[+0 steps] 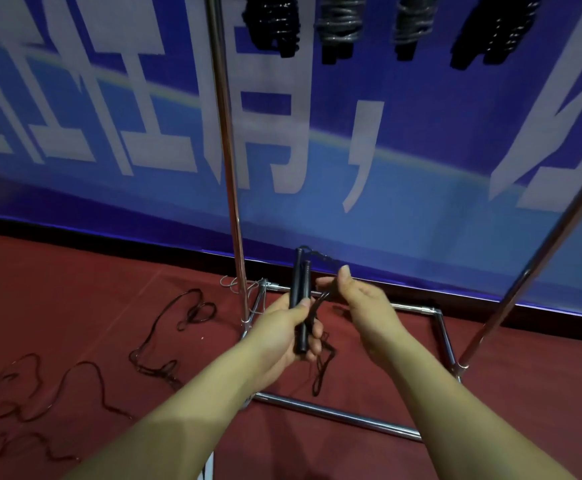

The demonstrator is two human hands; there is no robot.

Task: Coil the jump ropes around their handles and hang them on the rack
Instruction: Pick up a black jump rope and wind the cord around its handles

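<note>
Close in front of the person, above the red floor, the left hand grips the two black handles side by side, fingers curled round their lower half, so the pair stands nearly upright with its long axis running from the palm up and slightly away. Just to the right, the right hand pinches the black rope between thumb and fingertips, close beside the handles; from there one stretch arcs up to the handle tops and a slack loop hangs below the left hand. No turns of rope show on the handles that I can see, so the winding looks barely begun, and the next wrap would, I judge, have to travel crosswise round that upright axis, the right hand carrying the rope while the left keeps the handles steady. Below the hands lies the chrome base frame of the rack, with its uprights rising left and right. Out to the left, loose ropes on the floor trail in tangled curves, well apart from the hands. Farther back a blue banner covers the wall, and at the top edge four coiled bundles already hang from the rack, their upper ends out of view.
</note>
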